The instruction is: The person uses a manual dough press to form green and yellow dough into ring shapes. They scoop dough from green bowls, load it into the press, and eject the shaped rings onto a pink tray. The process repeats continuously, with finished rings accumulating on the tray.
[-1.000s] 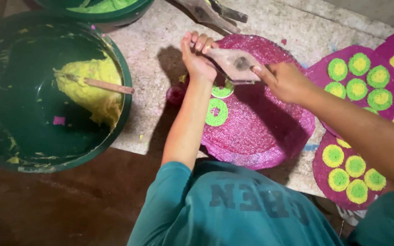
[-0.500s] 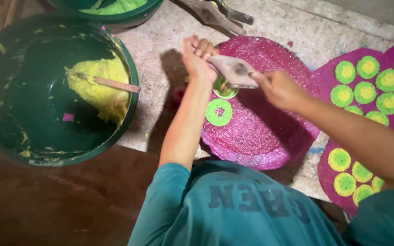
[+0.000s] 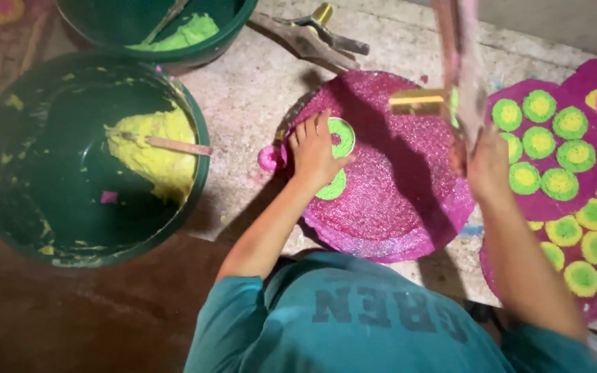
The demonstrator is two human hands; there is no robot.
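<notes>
Left hand [image 3: 314,153] sits flat on the round pink glittery mat [image 3: 409,193], fingertips touching a green ring-shaped dough disc [image 3: 342,137]; another green disc [image 3: 333,186] peeks out under the palm. Right hand [image 3: 486,162] holds a blurry press tool [image 3: 459,69] upright (brass-coloured piece sticking out sideways).

Glittery rough pink disc [image 3: 395,186]; glossy green plastic tub [image 3: 8,200]; matt pasty yellow paste [image 3: 153,148]

The tool [image 3: 459,76] in the right hand [image 3: 486,162] was motion-blurred and ran off the top edge. The left hand [image 3: 312,148] covered part of two green-and-yellow discs [image 3: 342,137]. The upper green tub [image 3: 167,27] was cut off at the top, and the finished pink sheets [image 3: 589,173] at the right edge.
</notes>
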